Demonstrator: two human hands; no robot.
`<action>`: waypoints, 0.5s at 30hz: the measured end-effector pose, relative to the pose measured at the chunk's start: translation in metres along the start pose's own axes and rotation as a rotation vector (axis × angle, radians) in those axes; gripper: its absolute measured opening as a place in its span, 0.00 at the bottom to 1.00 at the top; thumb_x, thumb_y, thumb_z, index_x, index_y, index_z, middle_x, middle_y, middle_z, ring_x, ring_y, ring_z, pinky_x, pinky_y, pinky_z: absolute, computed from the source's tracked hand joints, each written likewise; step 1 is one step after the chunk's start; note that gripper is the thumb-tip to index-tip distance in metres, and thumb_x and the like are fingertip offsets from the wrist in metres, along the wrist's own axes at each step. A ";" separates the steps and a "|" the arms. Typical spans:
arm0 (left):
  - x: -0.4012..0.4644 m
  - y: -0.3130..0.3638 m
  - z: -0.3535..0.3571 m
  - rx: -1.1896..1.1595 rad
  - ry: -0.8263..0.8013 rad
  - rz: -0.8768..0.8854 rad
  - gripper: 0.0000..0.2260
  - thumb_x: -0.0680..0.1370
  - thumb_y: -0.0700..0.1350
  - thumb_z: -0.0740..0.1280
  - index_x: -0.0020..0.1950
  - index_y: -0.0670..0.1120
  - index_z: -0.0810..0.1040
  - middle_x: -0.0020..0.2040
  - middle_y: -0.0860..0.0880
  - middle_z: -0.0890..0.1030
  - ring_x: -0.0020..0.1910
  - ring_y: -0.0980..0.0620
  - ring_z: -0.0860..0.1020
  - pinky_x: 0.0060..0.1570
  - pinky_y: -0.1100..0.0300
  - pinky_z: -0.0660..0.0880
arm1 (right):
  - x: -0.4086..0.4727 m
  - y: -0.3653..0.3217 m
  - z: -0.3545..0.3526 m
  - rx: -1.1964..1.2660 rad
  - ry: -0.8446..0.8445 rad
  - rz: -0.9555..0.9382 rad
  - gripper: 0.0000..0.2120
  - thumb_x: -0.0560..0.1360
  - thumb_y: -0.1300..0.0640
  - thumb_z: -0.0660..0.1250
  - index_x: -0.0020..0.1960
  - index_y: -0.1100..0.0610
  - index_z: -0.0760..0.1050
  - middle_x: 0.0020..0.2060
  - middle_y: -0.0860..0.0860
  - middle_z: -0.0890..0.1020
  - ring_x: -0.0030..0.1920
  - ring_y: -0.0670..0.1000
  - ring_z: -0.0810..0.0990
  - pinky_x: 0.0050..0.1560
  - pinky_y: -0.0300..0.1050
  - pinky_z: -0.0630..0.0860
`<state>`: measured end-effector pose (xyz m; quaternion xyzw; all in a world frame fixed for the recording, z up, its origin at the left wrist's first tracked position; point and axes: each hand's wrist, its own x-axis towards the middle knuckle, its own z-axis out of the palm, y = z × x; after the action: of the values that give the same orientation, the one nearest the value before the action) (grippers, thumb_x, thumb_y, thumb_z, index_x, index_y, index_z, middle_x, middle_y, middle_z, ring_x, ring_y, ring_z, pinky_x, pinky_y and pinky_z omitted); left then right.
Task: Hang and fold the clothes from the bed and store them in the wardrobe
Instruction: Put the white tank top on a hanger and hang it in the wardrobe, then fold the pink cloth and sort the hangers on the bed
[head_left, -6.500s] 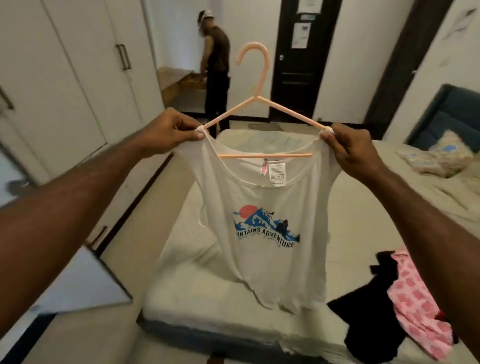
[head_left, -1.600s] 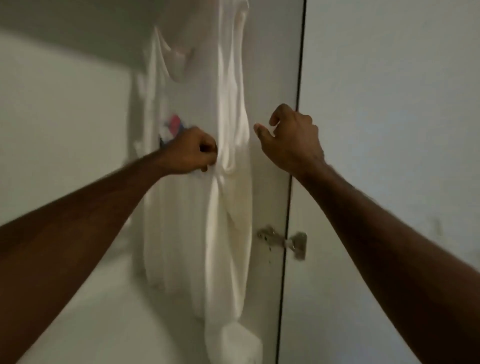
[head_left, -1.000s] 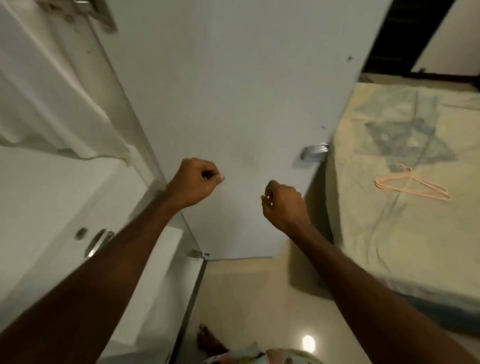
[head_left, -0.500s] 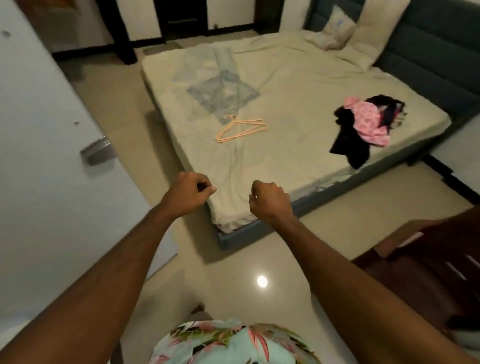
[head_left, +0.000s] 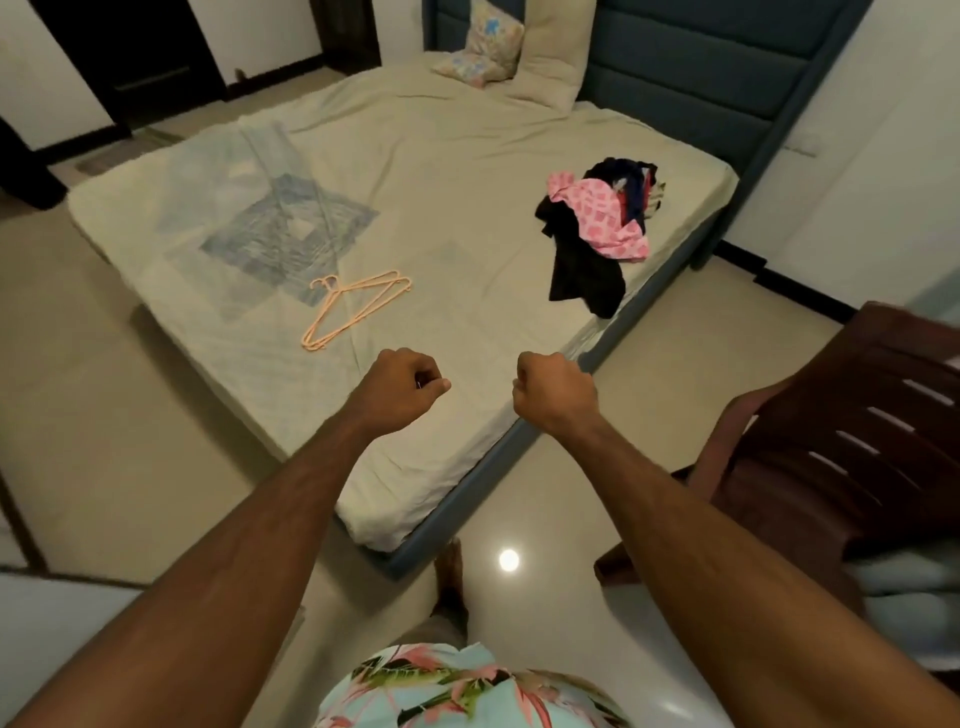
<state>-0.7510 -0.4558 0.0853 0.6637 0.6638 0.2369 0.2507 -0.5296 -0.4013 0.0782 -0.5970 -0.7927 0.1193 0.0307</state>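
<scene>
Bedroom with a cream-sheeted bed (head_left: 426, 171), blue headboard (head_left: 691, 67) and two pillows (head_left: 514, 47) at the far end, glossy tiled floor (head_left: 104, 415), dark wooden chair (head_left: 841, 441) at right. Heap of pink and black clothes (head_left: 597, 228) near the bed's right edge, well apart from the peach hangers (head_left: 353, 306) lying flat nearer the left. Left hand (head_left: 400, 387) and right hand (head_left: 553, 389) raised over the bed's near corner, both curled into fists, gripping nothing.

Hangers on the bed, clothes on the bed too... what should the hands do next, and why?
Probably reach the right hand toward the pile of clothes and pick one piece. Both hands are curled and hold nothing, the left hand too, and the pile lies unfolded near the bed's right edge. The peach hangers lie ready close by on the sheet, apart from the pile.
</scene>
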 end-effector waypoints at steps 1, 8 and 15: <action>0.019 -0.002 0.001 0.000 -0.010 0.009 0.10 0.79 0.46 0.72 0.40 0.44 0.83 0.33 0.52 0.79 0.34 0.54 0.79 0.39 0.57 0.76 | 0.014 0.005 -0.001 -0.004 -0.006 0.012 0.10 0.81 0.50 0.62 0.54 0.55 0.76 0.47 0.54 0.80 0.49 0.59 0.81 0.43 0.47 0.71; 0.165 -0.001 -0.003 -0.014 -0.053 0.050 0.10 0.78 0.46 0.72 0.39 0.44 0.83 0.31 0.54 0.80 0.33 0.57 0.78 0.39 0.59 0.74 | 0.133 0.047 -0.011 0.012 -0.001 0.117 0.09 0.81 0.51 0.62 0.52 0.56 0.75 0.46 0.54 0.80 0.48 0.58 0.81 0.42 0.46 0.72; 0.316 0.039 0.026 -0.019 -0.129 0.116 0.10 0.79 0.47 0.71 0.39 0.45 0.83 0.33 0.55 0.81 0.35 0.58 0.79 0.42 0.58 0.76 | 0.234 0.118 -0.036 0.067 0.049 0.236 0.07 0.81 0.52 0.63 0.50 0.56 0.74 0.44 0.53 0.78 0.46 0.56 0.79 0.44 0.47 0.73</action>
<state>-0.7021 -0.1397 0.0849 0.7125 0.6042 0.2143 0.2851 -0.4789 -0.1419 0.0648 -0.6874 -0.7117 0.1338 0.0557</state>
